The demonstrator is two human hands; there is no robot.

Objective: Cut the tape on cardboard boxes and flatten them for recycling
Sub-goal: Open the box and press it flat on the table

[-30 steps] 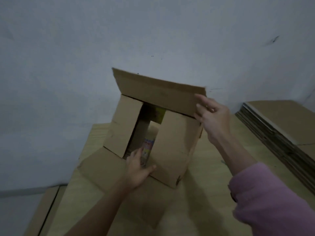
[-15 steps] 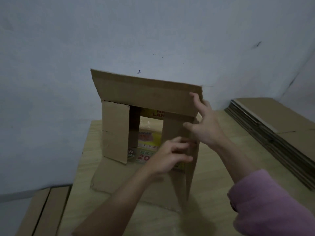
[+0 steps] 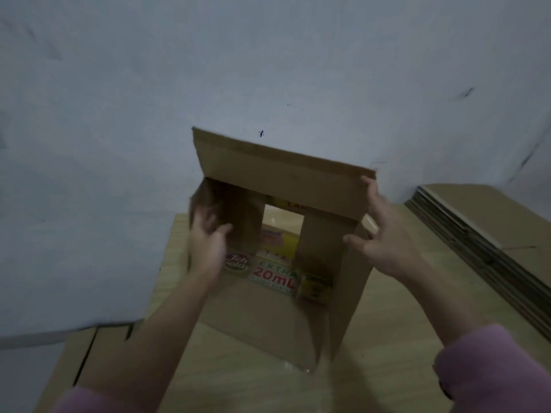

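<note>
A brown cardboard box [image 3: 283,174] lies on its side on the wooden table [image 3: 387,368], with its open end towards me. Its top flap is raised, and the bottom flap [image 3: 262,323] lies flat on the table, printed with "EXTRA 20mL". My left hand [image 3: 208,245], blurred, holds the left side flap with the thumb in front and the fingers behind. My right hand [image 3: 384,242] grips the box's right side, fingertips at the top flap's right edge and thumb on the right side flap. No cutting tool is in view.
A stack of flattened cardboard [image 3: 483,228] lies on the table at the right. More flat cardboard [image 3: 80,359] lies lower down at the left, beside the table's edge. A pale wall stands close behind the box.
My left hand has moved from the right side flap across to the left flap. My right hand has slid slightly up the right edge. The box's opening now faces me more squarely.
</note>
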